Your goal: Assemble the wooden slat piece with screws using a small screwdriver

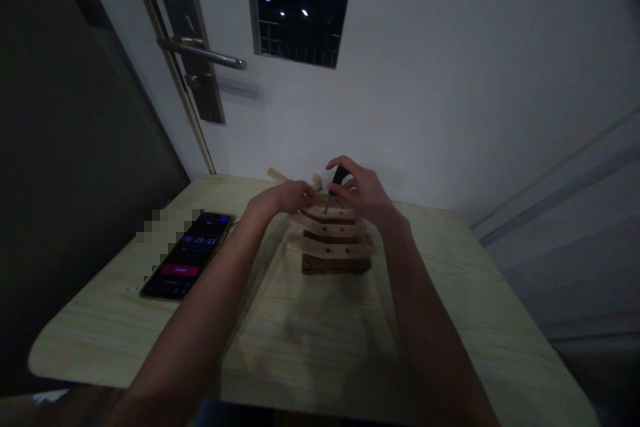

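My right hand (364,188) grips the black handle of a screwdriver (340,177), whose thin shaft slants down to a screw on the farthest visible light wooden slat (341,213). My left hand (294,196) is closed beside the shaft, its fingertips bunched at the far end of the piece. What those fingertips hold, if anything, is hidden. Several pale slats with angled ends lie across a dark brown wooden block (336,264). Dark screw heads show on the two nearer slats. My hands partly cover the block's far end.
A loose pale wooden strip (276,175) and a small curved wooden piece (317,181) lie beyond my left hand. On the left of the light wood-grain table (440,320) lies a phone (190,257) showing a timer. A white door with a metal handle (210,57) stands behind.
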Demonstrator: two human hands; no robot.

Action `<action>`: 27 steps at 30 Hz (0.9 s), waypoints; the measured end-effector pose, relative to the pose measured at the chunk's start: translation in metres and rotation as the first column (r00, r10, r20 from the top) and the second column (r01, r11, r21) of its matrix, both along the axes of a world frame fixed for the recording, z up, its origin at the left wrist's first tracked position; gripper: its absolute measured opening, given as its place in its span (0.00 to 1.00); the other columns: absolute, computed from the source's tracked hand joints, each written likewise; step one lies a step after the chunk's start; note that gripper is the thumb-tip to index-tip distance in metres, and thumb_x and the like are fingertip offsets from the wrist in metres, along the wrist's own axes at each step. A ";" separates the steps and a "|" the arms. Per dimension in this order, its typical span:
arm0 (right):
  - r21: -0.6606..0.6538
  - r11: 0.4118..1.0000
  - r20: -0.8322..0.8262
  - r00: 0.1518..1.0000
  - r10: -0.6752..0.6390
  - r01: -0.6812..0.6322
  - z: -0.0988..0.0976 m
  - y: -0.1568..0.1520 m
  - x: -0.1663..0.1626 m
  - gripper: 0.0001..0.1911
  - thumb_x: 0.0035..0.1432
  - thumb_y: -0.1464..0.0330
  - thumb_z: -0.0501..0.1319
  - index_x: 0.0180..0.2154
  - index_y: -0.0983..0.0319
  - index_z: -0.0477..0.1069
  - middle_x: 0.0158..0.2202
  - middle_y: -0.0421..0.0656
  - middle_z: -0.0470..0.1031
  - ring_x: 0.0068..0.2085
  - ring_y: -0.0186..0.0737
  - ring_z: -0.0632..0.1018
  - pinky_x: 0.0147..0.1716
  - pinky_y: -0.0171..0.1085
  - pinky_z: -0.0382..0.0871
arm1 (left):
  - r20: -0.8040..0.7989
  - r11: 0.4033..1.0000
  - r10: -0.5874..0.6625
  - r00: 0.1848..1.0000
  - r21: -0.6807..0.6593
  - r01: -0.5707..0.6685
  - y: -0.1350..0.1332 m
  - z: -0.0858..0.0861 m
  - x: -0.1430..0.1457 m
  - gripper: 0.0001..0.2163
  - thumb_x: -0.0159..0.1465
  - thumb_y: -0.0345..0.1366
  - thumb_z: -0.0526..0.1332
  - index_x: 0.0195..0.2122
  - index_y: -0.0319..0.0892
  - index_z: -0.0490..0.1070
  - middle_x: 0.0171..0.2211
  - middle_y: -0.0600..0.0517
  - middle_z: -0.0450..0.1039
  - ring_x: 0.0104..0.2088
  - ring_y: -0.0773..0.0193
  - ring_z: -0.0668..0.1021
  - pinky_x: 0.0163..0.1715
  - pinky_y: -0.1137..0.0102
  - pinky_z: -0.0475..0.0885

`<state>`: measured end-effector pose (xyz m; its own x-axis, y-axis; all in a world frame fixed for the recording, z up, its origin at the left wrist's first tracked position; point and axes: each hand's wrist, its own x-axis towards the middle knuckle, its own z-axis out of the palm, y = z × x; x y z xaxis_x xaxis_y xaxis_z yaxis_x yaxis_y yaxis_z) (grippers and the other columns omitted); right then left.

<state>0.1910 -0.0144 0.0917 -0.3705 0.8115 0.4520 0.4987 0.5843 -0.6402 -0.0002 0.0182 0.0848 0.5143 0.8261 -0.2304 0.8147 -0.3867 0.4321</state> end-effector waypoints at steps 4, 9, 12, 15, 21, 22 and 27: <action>-0.039 0.999 0.019 1.000 -0.008 0.009 -0.002 0.002 0.001 0.16 0.57 0.63 0.61 0.47 0.60 0.66 0.34 0.39 0.72 0.29 0.34 0.75 0.30 0.34 0.69 | 0.014 1.000 -0.007 1.000 -0.011 0.007 0.002 -0.002 0.000 0.18 0.63 0.35 0.53 0.50 0.37 0.76 0.32 0.47 0.78 0.26 0.67 0.71 0.29 0.74 0.63; -0.035 0.999 0.015 1.000 0.024 -0.023 -0.002 0.001 0.004 0.23 0.55 0.70 0.55 0.54 0.61 0.63 0.41 0.45 0.74 0.34 0.36 0.76 0.35 0.37 0.71 | 0.032 1.000 -0.020 0.999 0.002 0.020 0.004 -0.004 0.000 0.17 0.63 0.34 0.53 0.48 0.37 0.77 0.39 0.45 0.79 0.32 0.65 0.74 0.32 0.74 0.64; -0.038 0.999 0.003 1.000 0.024 -0.024 0.000 -0.001 0.004 0.23 0.57 0.69 0.55 0.55 0.60 0.62 0.40 0.44 0.74 0.32 0.35 0.77 0.33 0.37 0.71 | 0.036 1.000 -0.014 0.999 -0.013 0.014 0.002 -0.003 0.000 0.18 0.63 0.34 0.53 0.49 0.37 0.76 0.38 0.44 0.79 0.31 0.65 0.74 0.31 0.74 0.64; -0.019 1.000 -0.001 1.000 0.021 -0.021 0.002 -0.001 0.004 0.19 0.57 0.66 0.57 0.52 0.58 0.64 0.37 0.40 0.73 0.30 0.35 0.77 0.31 0.35 0.70 | 0.035 1.000 -0.003 0.999 -0.008 0.004 0.001 -0.002 -0.001 0.18 0.63 0.34 0.53 0.50 0.37 0.76 0.38 0.45 0.79 0.30 0.66 0.74 0.30 0.74 0.64; -0.037 0.999 0.020 0.999 0.025 -0.024 -0.002 0.002 0.004 0.17 0.57 0.67 0.57 0.49 0.59 0.64 0.37 0.41 0.73 0.32 0.35 0.76 0.33 0.36 0.70 | 0.020 1.000 -0.009 1.000 -0.012 0.009 0.001 0.000 0.001 0.18 0.63 0.34 0.54 0.50 0.37 0.77 0.33 0.46 0.79 0.28 0.66 0.72 0.30 0.74 0.64; -0.046 0.999 0.024 0.999 0.024 -0.023 -0.003 0.002 0.004 0.20 0.56 0.68 0.57 0.51 0.59 0.62 0.38 0.41 0.73 0.33 0.36 0.76 0.33 0.36 0.71 | 0.018 1.000 -0.004 1.000 -0.014 0.004 0.001 0.000 0.001 0.18 0.63 0.34 0.54 0.50 0.37 0.76 0.32 0.46 0.79 0.27 0.66 0.72 0.30 0.74 0.64; -0.032 0.999 0.028 0.999 0.026 -0.025 -0.005 0.004 0.005 0.22 0.56 0.71 0.54 0.54 0.59 0.62 0.39 0.43 0.73 0.34 0.37 0.76 0.36 0.39 0.73 | 0.037 1.000 -0.005 0.999 -0.003 0.005 0.003 -0.003 0.000 0.18 0.63 0.34 0.53 0.49 0.37 0.77 0.37 0.45 0.79 0.28 0.67 0.73 0.29 0.75 0.64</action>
